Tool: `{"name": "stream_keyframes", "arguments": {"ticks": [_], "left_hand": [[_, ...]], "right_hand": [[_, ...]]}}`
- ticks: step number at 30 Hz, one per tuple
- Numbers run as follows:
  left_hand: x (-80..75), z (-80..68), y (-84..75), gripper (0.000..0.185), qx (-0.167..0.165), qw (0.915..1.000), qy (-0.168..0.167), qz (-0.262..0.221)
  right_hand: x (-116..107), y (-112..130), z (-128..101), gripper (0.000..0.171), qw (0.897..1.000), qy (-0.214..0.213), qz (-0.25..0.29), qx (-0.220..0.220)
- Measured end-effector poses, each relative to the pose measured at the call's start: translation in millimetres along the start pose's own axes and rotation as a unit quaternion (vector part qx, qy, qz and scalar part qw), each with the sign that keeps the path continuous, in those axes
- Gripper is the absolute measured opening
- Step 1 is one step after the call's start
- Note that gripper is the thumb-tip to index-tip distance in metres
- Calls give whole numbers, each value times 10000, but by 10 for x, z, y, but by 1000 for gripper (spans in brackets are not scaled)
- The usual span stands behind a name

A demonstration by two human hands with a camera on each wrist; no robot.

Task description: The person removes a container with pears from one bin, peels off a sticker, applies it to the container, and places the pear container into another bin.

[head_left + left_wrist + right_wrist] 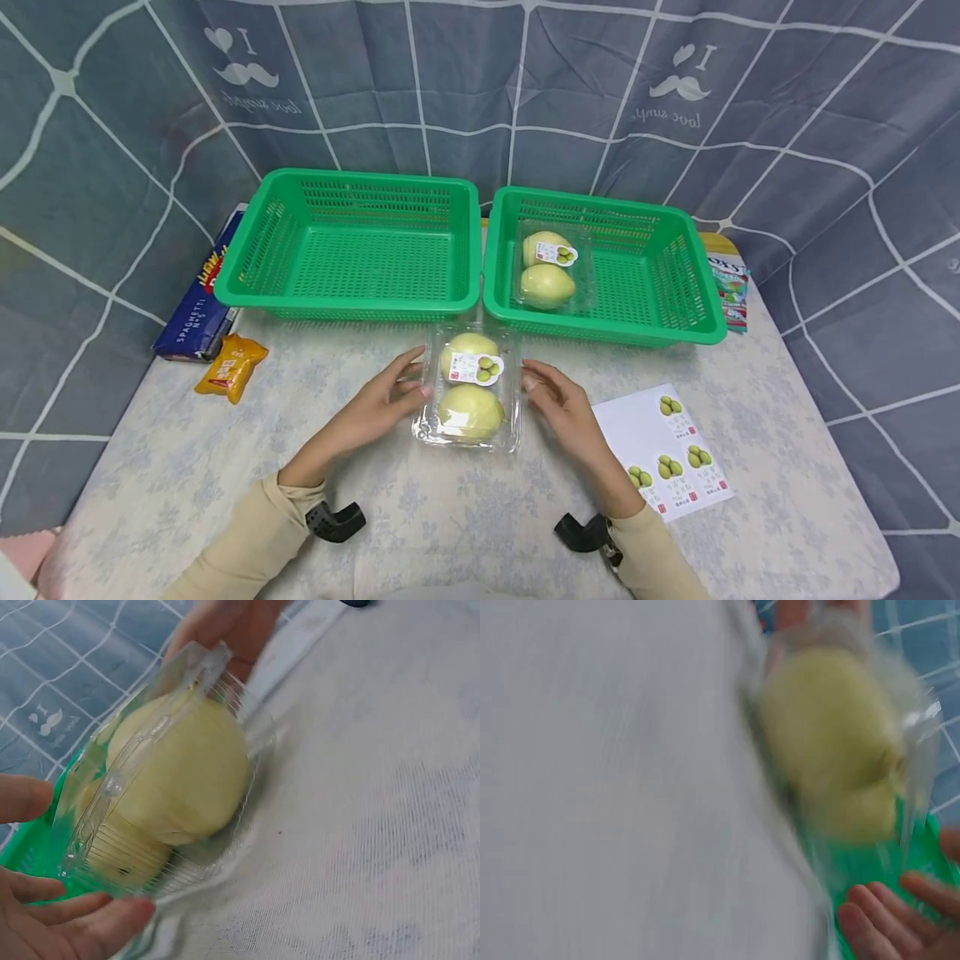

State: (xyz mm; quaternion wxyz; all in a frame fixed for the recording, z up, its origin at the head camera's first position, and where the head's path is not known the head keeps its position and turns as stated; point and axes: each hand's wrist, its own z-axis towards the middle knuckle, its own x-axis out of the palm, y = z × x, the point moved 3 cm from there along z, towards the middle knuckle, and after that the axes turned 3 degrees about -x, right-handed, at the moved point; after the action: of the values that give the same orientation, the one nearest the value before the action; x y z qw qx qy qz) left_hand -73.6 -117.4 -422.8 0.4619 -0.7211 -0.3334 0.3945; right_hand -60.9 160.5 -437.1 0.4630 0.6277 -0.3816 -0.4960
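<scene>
**Both hands at a clear clamshell of two pears, in front of the green baskets**

I see a clear plastic clamshell (468, 387) holding two yellow-green pears, with a printed label on its lid, resting on the pale floral tablecloth (450, 517) just in front of the right green basket (678, 275). My left hand (378, 404) lies at its left edge, fingers relaxed and touching the plastic; my right hand (558, 400) lies at its right edge, fingers likewise loose and touching. Neither hand is curled around the box. A second labelled pear clamshell (551, 267) lies in the right basket. The left green basket (352, 242) stands beside it. A sheet of pear stickers (667, 450) lies to the right; a spaghetti box (197, 304) and an orange packet (231, 367) lie to the left.
</scene>
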Motion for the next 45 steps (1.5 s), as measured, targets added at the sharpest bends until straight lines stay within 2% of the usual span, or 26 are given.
{"name": "stream_keyframes", "arguments": {"ticks": [1,2,4,7,9,13,19,34,45], "left_hand": [[-5,10,9,71,-82,9996,-9,-261],[-9,19,14,70,-164,9985,-46,-517],[-18,38,23,66,-267,9952,-180,-929],[-23,61,31,61,-356,9909,-399,-1239],[-19,71,36,59,-408,9889,-469,-1352],[-17,91,44,58,-454,9872,-541,-1431],[-20,117,53,57,-449,9869,-507,-1464],[-27,123,64,55,-600,9827,-473,-1685],[-5,108,59,57,-595,9817,-390,-1768]], "right_hand": [[5,-23,8,43,9977,-36,590,333],[15,-46,13,42,9909,-60,1173,663],[51,-79,16,39,9673,-97,2213,1236],[111,-97,8,31,9391,-114,2994,1685],[141,-102,0,26,9304,-162,3188,1804],[166,-97,-18,24,9305,-262,3160,1832],[156,-95,-36,29,9368,-173,3005,1784],[136,-67,-64,21,9357,-139,2986,1872],[83,-40,-106,21,9423,31,2853,1749]]}}
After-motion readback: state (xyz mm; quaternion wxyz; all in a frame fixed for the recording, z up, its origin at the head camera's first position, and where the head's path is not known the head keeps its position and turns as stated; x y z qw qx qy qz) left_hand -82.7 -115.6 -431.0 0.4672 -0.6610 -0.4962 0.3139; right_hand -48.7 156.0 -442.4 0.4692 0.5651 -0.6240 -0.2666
